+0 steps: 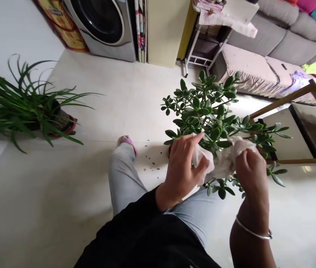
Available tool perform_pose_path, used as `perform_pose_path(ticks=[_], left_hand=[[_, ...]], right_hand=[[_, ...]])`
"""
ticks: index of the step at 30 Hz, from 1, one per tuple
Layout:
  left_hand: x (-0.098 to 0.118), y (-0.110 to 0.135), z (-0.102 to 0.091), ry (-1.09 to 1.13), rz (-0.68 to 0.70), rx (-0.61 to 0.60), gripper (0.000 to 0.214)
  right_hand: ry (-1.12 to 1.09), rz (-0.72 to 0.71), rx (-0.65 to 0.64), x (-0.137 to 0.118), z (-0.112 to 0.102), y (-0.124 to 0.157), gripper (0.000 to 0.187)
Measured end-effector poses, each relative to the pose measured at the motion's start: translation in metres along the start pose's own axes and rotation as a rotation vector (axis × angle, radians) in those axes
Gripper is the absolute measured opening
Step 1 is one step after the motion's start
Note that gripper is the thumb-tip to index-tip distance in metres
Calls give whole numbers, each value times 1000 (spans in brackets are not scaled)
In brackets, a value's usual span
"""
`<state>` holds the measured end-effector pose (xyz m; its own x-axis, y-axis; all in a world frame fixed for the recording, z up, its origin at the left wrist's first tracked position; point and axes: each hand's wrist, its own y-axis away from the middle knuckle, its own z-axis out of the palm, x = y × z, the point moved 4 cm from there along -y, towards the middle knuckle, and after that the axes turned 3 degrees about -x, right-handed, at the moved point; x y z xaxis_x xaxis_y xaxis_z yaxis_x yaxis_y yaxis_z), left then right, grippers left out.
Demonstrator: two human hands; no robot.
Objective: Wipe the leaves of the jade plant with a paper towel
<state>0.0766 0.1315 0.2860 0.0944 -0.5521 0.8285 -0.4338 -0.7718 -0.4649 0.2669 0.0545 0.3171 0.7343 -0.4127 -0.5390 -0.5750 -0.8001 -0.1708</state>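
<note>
Well left of our grip, a long-leaved green plant [21, 100] spills from a dark red pot [69, 126]. Nearer, just left of the left hand, small dark specks [149, 158] lie on the cream floor tiles [104, 93], close to a pink slipper [127, 143]. Our left hand [182, 171] is clenched, its fingers curled over a crumpled white wipe [222, 160], and our right hand [251, 175], a thin silver bangle [253, 231] at its wrist, pinches the wipe's other side. Between the hands, the wipe seems to bunch around the lower stems of a green jade plant with plump oval leaves [202, 108], whose crown rises above our grip; its base is hidden. To do this well, we judge, we should press softly and keep our fingers on the wipe, since leaves this plump likely snap easily. Right of the grip, a wooden-railed glass-topped table [283, 98] stands near the outer branches, so we should mind their tips.
</note>
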Motion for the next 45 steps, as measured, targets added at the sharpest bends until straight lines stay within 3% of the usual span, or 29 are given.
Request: perform_pose_path(ticks=[5, 10, 18, 23, 27, 32, 38, 45], left_hand=[[-13, -35, 23, -65, 2, -104, 44], [-19, -51, 30, -88, -60, -130, 43], [-27, -47, 26, 22, -220, -180, 34], [-26, -46, 28, 15, -268, -275, 31], [-21, -45, 24, 2, -260, -286, 23], [-14, -37, 19, -24, -233, -236, 23], [-18, -34, 28, -59, -237, -270, 24], [-15, -40, 32, -88, -234, -293, 16]], right_hand=[[-8, 90, -82, -11, 13, -2, 35], [-10, 113, -57, -14, 18, -9, 29], [-200, 101, -50, -19, 22, -9, 12], [-220, 104, 16, -18, 18, -1, 8], [-116, 105, 41, -13, 13, 7, 16], [-66, 68, -22, -5, 12, 13, 27], [-129, 66, -25, -6, 16, 11, 11], [-126, 77, -40, -4, 15, 9, 13]])
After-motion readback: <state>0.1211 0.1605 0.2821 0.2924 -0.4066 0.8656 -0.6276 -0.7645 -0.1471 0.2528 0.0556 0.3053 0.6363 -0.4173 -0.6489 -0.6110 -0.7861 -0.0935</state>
